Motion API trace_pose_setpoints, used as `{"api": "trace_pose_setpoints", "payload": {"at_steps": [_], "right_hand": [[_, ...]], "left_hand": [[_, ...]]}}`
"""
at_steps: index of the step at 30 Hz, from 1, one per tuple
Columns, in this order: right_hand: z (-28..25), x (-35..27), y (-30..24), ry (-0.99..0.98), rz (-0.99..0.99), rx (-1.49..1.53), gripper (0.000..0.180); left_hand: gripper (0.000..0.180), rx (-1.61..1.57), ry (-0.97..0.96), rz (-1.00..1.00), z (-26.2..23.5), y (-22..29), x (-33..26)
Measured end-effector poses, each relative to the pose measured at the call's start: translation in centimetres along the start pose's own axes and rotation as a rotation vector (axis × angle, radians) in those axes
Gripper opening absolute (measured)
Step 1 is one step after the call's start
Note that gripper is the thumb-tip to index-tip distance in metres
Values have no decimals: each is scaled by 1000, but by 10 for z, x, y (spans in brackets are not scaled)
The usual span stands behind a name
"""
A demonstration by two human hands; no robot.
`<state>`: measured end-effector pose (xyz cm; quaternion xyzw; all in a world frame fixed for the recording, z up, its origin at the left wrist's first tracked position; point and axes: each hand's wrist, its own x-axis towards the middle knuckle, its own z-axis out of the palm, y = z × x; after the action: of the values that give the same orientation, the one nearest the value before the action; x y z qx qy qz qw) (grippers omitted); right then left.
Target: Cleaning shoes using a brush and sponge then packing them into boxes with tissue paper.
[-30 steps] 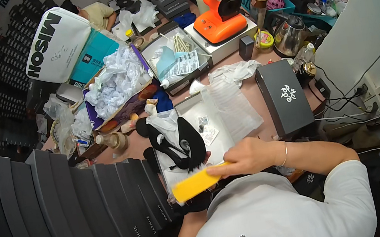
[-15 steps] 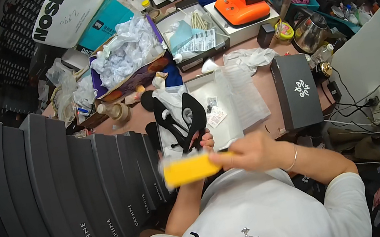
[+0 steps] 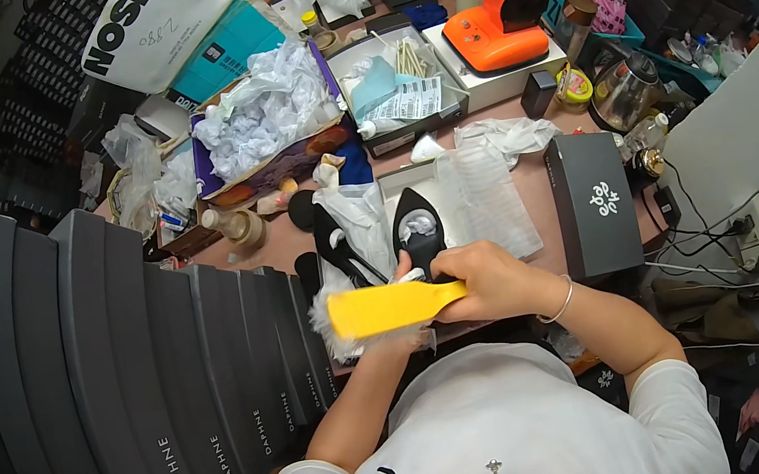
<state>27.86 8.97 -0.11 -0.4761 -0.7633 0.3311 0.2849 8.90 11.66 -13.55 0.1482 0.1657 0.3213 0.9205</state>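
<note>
The right hand (image 3: 489, 281) grips a brush (image 3: 390, 308) that sticks out to its left, over the near edge of the worktop (image 3: 528, 155). Just behind the hand a shoe (image 3: 419, 230) lies in an open box (image 3: 396, 183); another shoe (image 3: 340, 252) lies behind the brush. Right of the hand sits a closed box (image 3: 594, 202). Left of the brush stands a row of boxes (image 3: 170, 375). Far behind, a tray (image 3: 396, 102) and a machine (image 3: 498, 18).
</note>
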Motion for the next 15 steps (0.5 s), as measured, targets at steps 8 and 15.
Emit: {"api": "trace_pose_setpoints", "payload": {"at_steps": [8,15], "right_hand": [[-15,-1,6,-24,469,1046,25],[-2,-14,17,-115,535,1244,44]], "left_hand": [[107,1893,83,420,84,60,-50],[48,1080,-179,21,61,36,-17]]}}
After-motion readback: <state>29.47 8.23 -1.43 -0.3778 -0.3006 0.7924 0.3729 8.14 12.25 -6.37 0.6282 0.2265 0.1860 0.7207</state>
